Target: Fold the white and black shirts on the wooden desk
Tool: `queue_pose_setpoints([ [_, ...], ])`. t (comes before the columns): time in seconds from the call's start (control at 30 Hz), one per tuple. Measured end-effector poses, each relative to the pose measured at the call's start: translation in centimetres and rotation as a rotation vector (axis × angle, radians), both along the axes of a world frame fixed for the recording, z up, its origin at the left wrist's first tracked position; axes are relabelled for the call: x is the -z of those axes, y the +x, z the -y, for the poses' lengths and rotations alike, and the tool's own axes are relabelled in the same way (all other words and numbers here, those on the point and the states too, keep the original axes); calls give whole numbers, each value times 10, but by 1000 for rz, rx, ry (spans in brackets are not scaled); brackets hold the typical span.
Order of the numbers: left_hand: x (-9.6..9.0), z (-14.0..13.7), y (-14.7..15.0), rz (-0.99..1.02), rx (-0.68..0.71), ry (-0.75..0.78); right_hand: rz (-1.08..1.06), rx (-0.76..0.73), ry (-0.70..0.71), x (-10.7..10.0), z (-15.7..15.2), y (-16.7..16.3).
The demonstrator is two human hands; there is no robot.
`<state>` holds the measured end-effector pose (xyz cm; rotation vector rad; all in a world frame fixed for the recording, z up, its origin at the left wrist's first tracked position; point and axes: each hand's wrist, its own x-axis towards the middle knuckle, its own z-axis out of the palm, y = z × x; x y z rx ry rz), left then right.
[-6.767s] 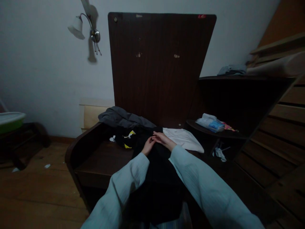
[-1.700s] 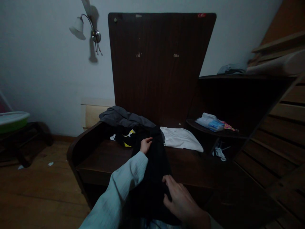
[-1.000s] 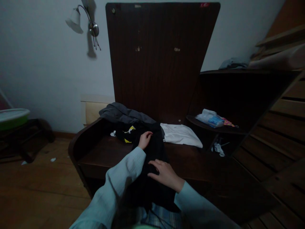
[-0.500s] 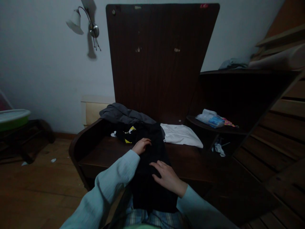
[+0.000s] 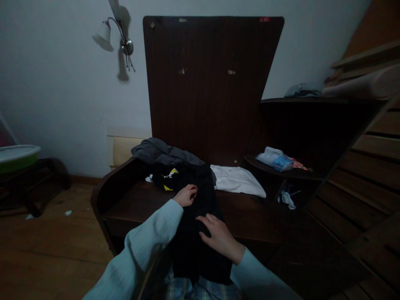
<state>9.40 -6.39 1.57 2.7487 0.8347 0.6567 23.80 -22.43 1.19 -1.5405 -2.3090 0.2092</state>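
Long black trousers (image 5: 204, 200) lie lengthwise over the dark wooden bench and hang past its front edge onto my lap; in the dim light their folds hardly show. My left hand (image 5: 186, 196) rests at their left side, its fingers bent together on the cloth. Lower and to the right, my right hand (image 5: 221, 236) lies on the fabric with thumb and fingers apart. Beyond my left hand is a crumpled black cloth with yellow and white patches (image 5: 168, 178). A folded white garment (image 5: 237, 181) lies right of the trousers.
A grey garment (image 5: 165, 152) is heaped over the back left of the bench (image 5: 128, 212). Behind rises a tall dark board (image 5: 206, 91). Corner shelves (image 5: 312, 177) at right hold a plastic packet (image 5: 275, 159). At left, a green basin (image 5: 18, 158) sits on a stool.
The fingers of my left hand have curled in more and the hand sits slightly lower. My right hand stays nearly in place on the trousers. The view has tilted up a little.
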Motion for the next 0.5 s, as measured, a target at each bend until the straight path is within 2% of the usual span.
queue_pose_setpoints([
  [0.33,-5,-1,9,-98,-166,51,-81,17,-23,-5,-1,1],
  [0.5,-8,7,9,-56,-133,87,-157,67,-23,-3,-4,3],
])
